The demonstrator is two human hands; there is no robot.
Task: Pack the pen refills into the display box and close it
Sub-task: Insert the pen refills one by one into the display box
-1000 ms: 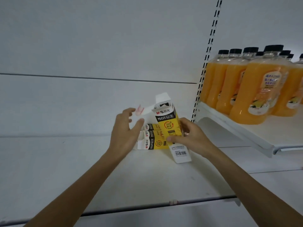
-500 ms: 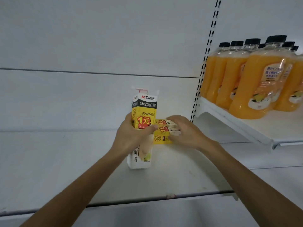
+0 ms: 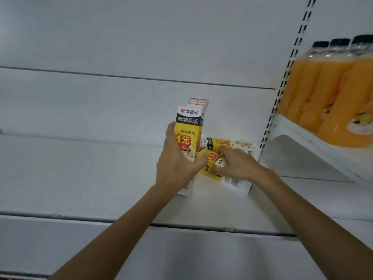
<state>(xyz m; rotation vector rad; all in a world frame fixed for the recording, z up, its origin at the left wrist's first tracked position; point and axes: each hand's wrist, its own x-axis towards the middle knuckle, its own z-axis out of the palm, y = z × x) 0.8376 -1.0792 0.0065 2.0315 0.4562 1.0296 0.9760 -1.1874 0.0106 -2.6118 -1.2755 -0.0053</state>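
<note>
Right hand [image 3: 236,165] now pinches flat box [image 3: 212,157]; left hand [image 3: 175,164] grips upright box [image 3: 188,126].

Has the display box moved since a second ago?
Yes: the display box moved left, away from the slotted upright, and now stands beside the lying boxes in the grip of the left hand.

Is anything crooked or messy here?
Yes. The slanted box under the right hand isn't lined up with the flat box behind it. The upright box in the left hand has its top flap sticking up.
</note>
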